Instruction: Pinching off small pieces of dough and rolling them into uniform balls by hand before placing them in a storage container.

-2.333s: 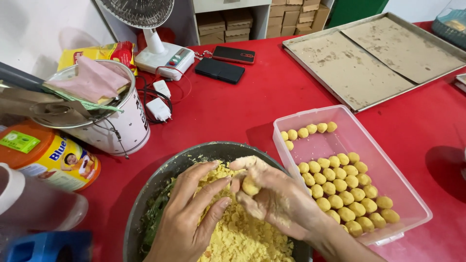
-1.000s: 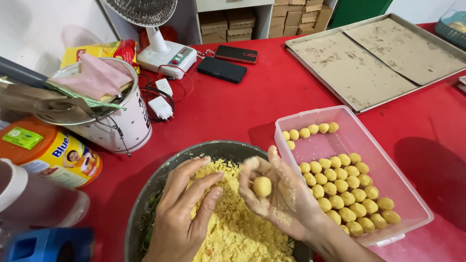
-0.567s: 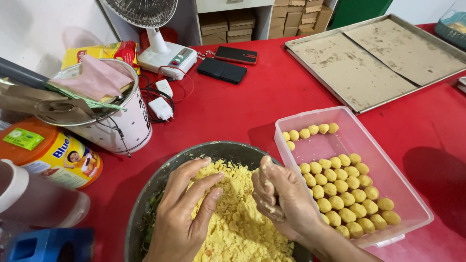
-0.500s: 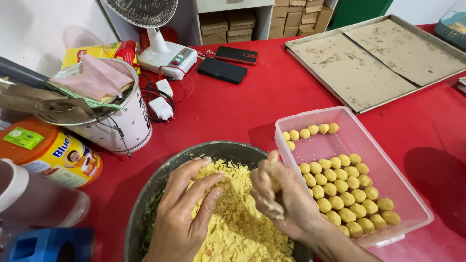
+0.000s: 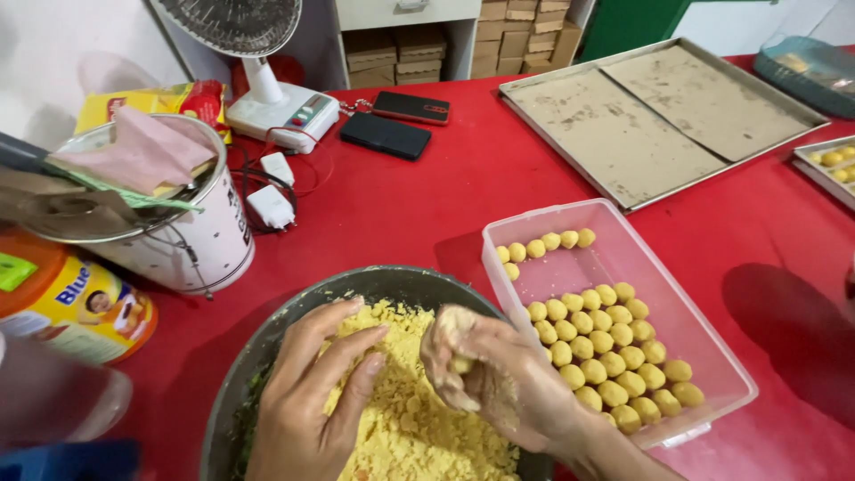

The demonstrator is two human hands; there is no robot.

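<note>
A dark metal bowl (image 5: 267, 352) at the near edge holds crumbly yellow dough (image 5: 410, 419). My left hand (image 5: 307, 401) lies flat on the dough with fingers spread. My right hand (image 5: 485, 379) is curled shut over the bowl's right side, gripping a small yellow dough ball (image 5: 460, 363) that peeks out between the fingers. Just right of the bowl stands a clear plastic container (image 5: 712, 356) with several rolled yellow dough balls (image 5: 606, 347) in rows.
On the red table: a white tin bucket (image 5: 191, 245) with pink cloth at left, an orange tin (image 5: 71, 303), a small fan (image 5: 267, 89), two phones (image 5: 387, 134), a charger (image 5: 267, 205), a large lined baking tray (image 5: 641, 116), another tray (image 5: 833, 165) of balls at far right.
My right hand showed a round dough ball on its open palm a second ago; now its fingers have closed over the ball. My left hand stayed on the dough.
</note>
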